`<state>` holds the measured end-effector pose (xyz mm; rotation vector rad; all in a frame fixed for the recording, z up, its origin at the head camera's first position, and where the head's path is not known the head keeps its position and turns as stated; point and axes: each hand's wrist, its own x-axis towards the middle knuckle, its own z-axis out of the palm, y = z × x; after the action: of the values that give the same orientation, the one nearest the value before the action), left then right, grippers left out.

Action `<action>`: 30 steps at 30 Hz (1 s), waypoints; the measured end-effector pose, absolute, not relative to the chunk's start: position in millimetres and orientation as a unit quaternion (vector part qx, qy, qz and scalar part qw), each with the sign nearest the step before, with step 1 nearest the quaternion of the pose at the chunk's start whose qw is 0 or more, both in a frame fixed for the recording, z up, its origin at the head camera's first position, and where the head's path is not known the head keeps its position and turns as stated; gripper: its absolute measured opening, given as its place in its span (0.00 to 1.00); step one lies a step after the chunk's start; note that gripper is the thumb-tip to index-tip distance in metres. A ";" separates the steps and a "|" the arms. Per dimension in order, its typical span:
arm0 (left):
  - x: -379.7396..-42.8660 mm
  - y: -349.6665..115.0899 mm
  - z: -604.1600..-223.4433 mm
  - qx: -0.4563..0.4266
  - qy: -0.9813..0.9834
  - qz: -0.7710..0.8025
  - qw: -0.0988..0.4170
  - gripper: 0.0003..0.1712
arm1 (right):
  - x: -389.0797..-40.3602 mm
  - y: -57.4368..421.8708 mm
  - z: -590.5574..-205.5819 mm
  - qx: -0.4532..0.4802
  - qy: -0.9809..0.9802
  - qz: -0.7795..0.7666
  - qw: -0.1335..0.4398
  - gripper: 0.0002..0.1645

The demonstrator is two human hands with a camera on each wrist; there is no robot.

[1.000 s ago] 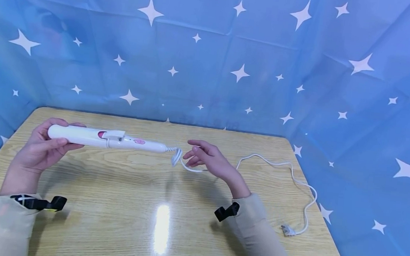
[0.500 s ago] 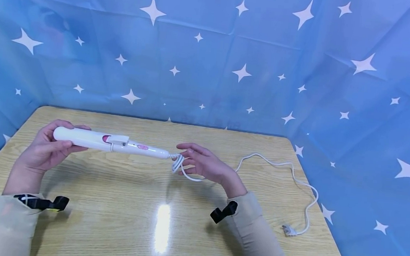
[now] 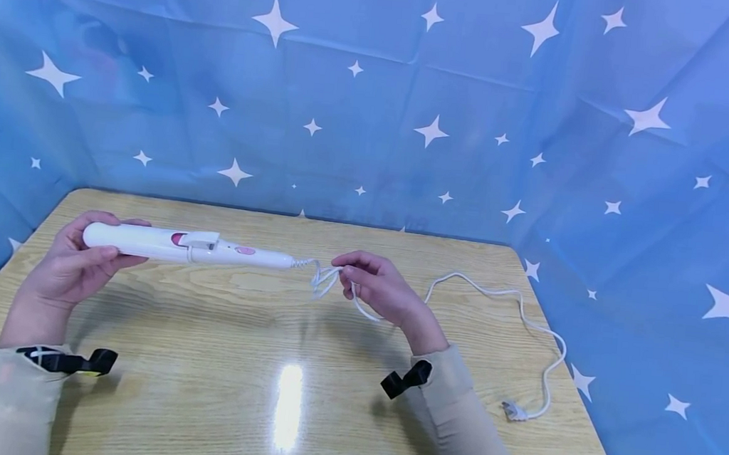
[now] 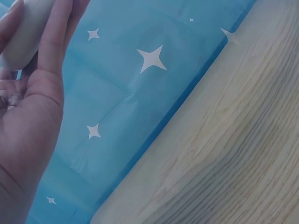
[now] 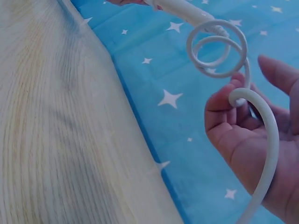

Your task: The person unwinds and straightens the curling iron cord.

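Note:
A white curling iron (image 3: 145,242) with a clamp lever and a pink button is held level above the table. My left hand (image 3: 75,269) grips its thick end between thumb and fingers; part of that grip also shows in the left wrist view. From the handle end at right comes a white power cord (image 3: 488,291), twisted into small loops close to the handle. Beside those loops, the fingers of my right hand (image 3: 385,290) are curled round the cord. In the right wrist view the cord (image 5: 272,135) runs across the palm, and the thumb stands apart.
The cord trails over the wooden table (image 3: 197,400) to the right and ends in a plug (image 3: 513,411) near the right edge. A blue star-patterned cloth (image 3: 374,100) hangs behind and beside the table. Black camera mounts sit on both wrists.
The right hand, loosely spread by the cord earlier, now has its fingers curled on it and has shifted slightly right. Cord loops have spread wider. The iron moved slightly right, then back left.

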<state>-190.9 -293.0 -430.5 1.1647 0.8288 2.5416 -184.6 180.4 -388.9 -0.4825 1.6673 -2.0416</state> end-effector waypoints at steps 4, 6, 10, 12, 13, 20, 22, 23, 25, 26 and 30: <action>-191.1 -294.8 -431.8 0.404 0.264 0.868 0.115 0.25 | -182.0 186.5 -387.7 -0.172 0.610 -0.746 0.203 0.14; -190.8 -296.1 -432.1 0.405 0.258 0.870 0.114 0.25 | -180.5 189.4 -387.0 -0.163 0.618 -0.746 0.186 0.13; -188.8 -300.1 -432.1 0.400 0.251 0.875 0.109 0.24 | -178.7 194.1 -386.9 -0.153 0.639 -0.740 0.144 0.14; -187.6 -302.2 -431.7 0.397 0.251 0.877 0.103 0.24 | -178.6 196.3 -387.6 -0.151 0.647 -0.736 0.128 0.15; -186.9 -303.3 -431.4 0.396 0.251 0.878 0.100 0.24 | -178.8 197.7 -388.2 -0.152 0.650 -0.735 0.122 0.15; -183.2 -314.1 -432.0 0.382 0.231 0.891 0.081 0.23 | -179.5 213.1 -388.2 -0.146 0.631 -0.756 0.094 0.15; -182.4 -319.5 -432.4 0.373 0.227 0.896 0.076 0.23 | -179.4 219.7 -387.8 -0.139 0.609 -0.777 0.083 0.16; -182.3 -322.5 -432.5 0.371 0.228 0.897 0.075 0.23 | -179.3 222.8 -387.8 -0.135 0.599 -0.785 0.080 0.16; -182.3 -328.4 -432.7 0.371 0.227 0.897 0.077 0.23 | -179.3 228.1 -388.2 -0.131 0.587 -0.795 0.075 0.17; -182.7 -330.9 -432.7 0.372 0.227 0.897 0.080 0.24 | -179.4 229.9 -388.5 -0.131 0.586 -0.796 0.076 0.17; -184.1 -338.7 -432.9 0.371 0.240 0.893 0.083 0.25 | -180.3 231.1 -390.2 -0.127 0.609 -0.779 0.083 0.18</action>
<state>-184.1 -338.7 -432.9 1.1078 0.7160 2.6681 -180.3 231.1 -390.2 -0.3788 1.8172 -2.3250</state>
